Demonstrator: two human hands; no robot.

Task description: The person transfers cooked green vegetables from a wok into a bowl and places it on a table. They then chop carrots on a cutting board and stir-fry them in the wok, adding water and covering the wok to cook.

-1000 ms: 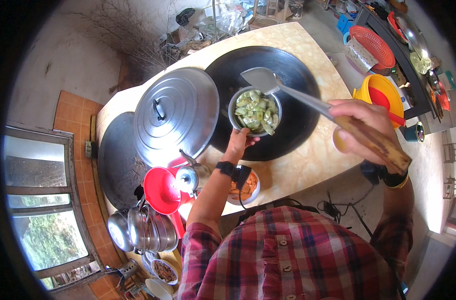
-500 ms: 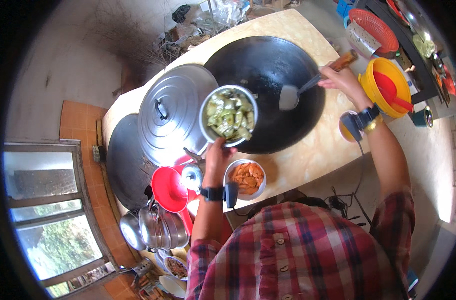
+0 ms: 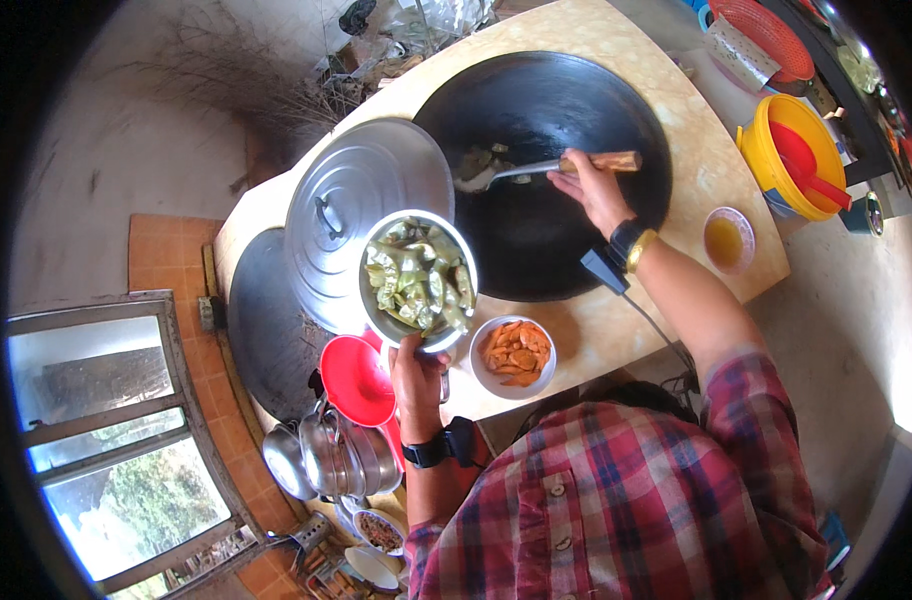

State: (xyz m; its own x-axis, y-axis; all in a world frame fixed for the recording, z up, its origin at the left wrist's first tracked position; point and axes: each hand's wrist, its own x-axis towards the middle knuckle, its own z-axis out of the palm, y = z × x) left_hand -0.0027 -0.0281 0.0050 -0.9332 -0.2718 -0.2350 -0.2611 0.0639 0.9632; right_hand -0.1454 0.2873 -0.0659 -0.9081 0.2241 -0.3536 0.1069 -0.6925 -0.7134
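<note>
We see two hands well apart, each clamped on something. The left hand grips the lower edge of a metal bowl of green pieces, tilt hard to judge. The bowl overlaps the lid and the wok's left edge in our view. The right hand is closed round the spatula, blade down in the black wok beside a few pale green bits.

Surface: we have a cream marbled worktop with the wok sunk in it. A big grey lid sits between it and a second, dark pan. Near edge: a white bowl of orange slices. Right end: a small bowl of yellow liquid. Left of the left wrist: a red dipper, then shiny pots.

Room: we note a pale, stained wall, orange tiles round a window with greenery outside, dry twigs and plastic bags behind. At right, a yellow bucket, a red basket and bare grey floor.
</note>
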